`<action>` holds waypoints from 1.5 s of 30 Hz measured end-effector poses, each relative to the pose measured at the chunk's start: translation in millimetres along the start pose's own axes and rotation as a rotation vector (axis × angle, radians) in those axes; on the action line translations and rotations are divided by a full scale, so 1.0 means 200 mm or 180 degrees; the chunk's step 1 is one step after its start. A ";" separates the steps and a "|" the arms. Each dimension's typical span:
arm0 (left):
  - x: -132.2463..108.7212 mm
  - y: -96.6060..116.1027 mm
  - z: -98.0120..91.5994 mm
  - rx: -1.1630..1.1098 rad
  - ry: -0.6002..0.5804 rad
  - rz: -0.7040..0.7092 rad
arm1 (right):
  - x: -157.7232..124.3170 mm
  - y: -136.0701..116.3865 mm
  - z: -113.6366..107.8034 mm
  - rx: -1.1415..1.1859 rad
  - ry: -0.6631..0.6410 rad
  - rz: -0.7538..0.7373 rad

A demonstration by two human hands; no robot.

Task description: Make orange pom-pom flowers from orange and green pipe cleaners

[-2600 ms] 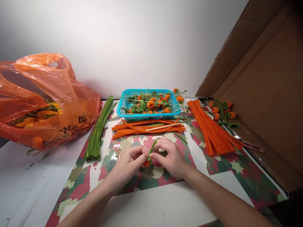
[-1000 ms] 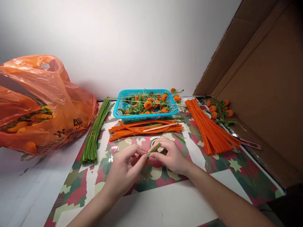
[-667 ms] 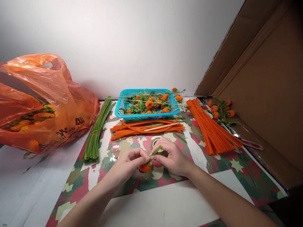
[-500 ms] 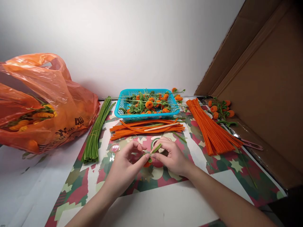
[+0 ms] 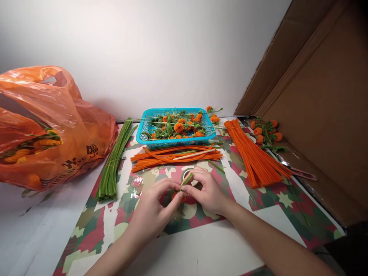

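Note:
Both hands meet over the middle of the mat around a small orange pipe-cleaner flower [image 5: 175, 197], mostly covered by fingers. My left hand [image 5: 153, 205] is closed, thumb and fingertips pinched together at the flower's green base. A short green pipe cleaner [image 5: 188, 179] sticks up from there, pinched between the thumb and fingers of my right hand [image 5: 211, 193]. Just behind the hands lies a pile of orange pipe cleaners [image 5: 149, 161] with a pale thin stick [image 5: 192, 155] on top. A roll of tape [image 5: 188, 172] is partly hidden behind my right hand.
A blue basket [image 5: 176, 143] of orange flowers stands against the wall. Green pipe cleaners [image 5: 110, 172] are bundled at left, beside an orange plastic bag [image 5: 83, 130]. Orange pipe cleaners [image 5: 253, 157] fan out at right, near finished flowers [image 5: 270, 132] and a cardboard wall [image 5: 313, 107].
My left fingertips have closed in on the flower's base, where the index finger was lifted away before. The right hand keeps its pinch, and the view has shifted slightly.

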State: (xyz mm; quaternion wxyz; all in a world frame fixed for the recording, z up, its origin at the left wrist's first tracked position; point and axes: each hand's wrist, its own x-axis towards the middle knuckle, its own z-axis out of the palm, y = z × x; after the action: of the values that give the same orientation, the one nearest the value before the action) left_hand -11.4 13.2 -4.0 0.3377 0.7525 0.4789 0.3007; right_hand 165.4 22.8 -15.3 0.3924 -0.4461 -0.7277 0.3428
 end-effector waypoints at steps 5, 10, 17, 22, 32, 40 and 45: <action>0.01 0.02 -0.05 -0.1058 -0.0846 -0.0759 | 0.01 -0.01 -0.03 0.0276 -0.0251 -0.0121; 0.02 0.01 -0.07 -0.2491 -0.1399 -0.1363 | 0.02 -0.01 -0.07 0.0791 -0.0534 -0.0302; 0.02 0.00 -0.04 -0.3189 -0.1866 -0.1703 | 0.01 -0.03 -0.07 0.0810 -0.0738 -0.0102; 0.03 0.01 -0.06 -0.1844 -0.0832 -0.1212 | 0.00 -0.04 -0.06 0.0407 -0.0494 0.0048; 0.04 0.04 -0.08 -0.0315 -0.0470 -0.0380 | -0.01 -0.08 -0.02 -0.0175 -0.0215 0.0090; 0.04 0.02 -0.06 -0.1237 -0.1037 -0.0686 | -0.01 -0.07 -0.03 -0.0039 -0.0191 0.0158; 0.04 0.02 -0.05 -0.2184 -0.1292 -0.1345 | 0.00 -0.06 -0.03 0.0138 -0.0206 0.0170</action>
State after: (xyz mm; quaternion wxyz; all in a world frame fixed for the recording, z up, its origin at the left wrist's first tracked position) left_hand -14.1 21.3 5.6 0.7087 0.5264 0.4186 0.2128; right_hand 166.7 18.2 -1.5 0.3689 -0.4454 -0.7203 0.3831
